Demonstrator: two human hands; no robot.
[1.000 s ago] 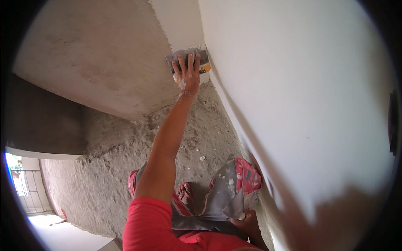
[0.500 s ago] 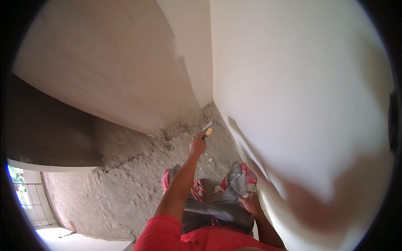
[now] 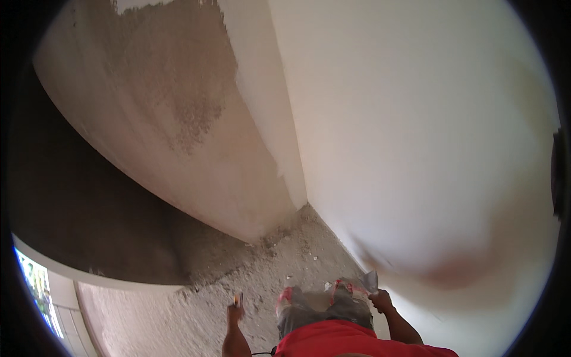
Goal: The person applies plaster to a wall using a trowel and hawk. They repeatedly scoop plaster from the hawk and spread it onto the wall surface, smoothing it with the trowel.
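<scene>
My left hand (image 3: 235, 312) is out to the left above the rough floor, closed around a small putty knife (image 3: 238, 299) with some orange-yellow on it. My fingers hide most of its handle. Low on the right, beside my leg and close to the white wall, my right hand (image 3: 381, 300) grips a wider grey scraper (image 3: 370, 279), its flat blade tilted up. Neither tool touches a wall. Ahead on the left is a wall (image 3: 178, 89) with a brownish, patchy coat and a paler strip along the corner.
Smooth white wall (image 3: 416, 149) rises close on my right. The grey floor (image 3: 273, 262) is rough, with crumbs and pale bits. A dark opening (image 3: 101, 214) lies left of the coated wall. Daylight enters by a window (image 3: 38, 285) at the lower left.
My left hand has drawn back from near the corner, down and to the left, with the putty knife. The view has tilted up, showing more of the coated wall. My right hand still holds the scraper.
</scene>
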